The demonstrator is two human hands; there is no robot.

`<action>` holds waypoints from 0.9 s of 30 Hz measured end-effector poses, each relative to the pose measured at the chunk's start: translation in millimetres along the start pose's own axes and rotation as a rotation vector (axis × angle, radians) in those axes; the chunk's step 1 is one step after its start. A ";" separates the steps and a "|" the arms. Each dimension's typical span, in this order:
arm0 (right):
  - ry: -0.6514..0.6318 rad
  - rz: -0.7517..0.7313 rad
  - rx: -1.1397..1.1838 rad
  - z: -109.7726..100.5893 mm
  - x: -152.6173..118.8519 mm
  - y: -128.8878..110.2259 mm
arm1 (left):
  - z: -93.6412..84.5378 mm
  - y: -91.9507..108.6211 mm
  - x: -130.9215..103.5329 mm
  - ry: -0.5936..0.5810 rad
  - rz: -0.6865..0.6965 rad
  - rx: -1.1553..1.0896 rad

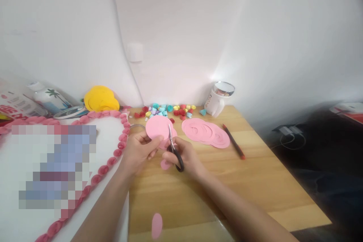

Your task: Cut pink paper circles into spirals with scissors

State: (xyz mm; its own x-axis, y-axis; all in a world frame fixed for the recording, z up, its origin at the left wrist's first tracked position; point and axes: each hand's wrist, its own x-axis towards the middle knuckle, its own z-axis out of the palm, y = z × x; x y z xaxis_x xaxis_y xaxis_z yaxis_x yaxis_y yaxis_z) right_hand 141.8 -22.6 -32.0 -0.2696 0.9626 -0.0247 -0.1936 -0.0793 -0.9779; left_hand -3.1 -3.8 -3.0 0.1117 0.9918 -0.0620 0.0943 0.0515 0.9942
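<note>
My left hand pinches a round pink paper disc by its lower edge, above the wooden table. In my right hand is a pair of scissors with black handles, its blades pointing up against the disc's right side. Whether the blades are parted is hard to make out. Part of another pink piece shows behind the disc. Below the hands hangs or lies a small pink scrap. To the right, several pink paper circles with spiral cuts overlap on the table.
A red-and-black pen lies right of the circles. Behind are small coloured paper rolls and a white mug. At left stands a white board edged with pink paper roses, near yellow paper. A pink oval lies in front.
</note>
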 end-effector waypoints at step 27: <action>-0.042 -0.035 0.007 -1.8 1.5 0.6 | -0.6 1.0 -1.0 -0.011 -0.019 0.039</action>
State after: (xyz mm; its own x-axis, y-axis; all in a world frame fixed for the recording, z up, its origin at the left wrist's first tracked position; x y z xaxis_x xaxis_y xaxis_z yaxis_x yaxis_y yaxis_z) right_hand 142.9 -20.8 -33.0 -0.3018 0.9532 0.0184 -0.2101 -0.0476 -0.9765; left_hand -3.7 -4.7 -1.9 0.1203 0.9893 -0.0820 0.1351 0.0655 0.9887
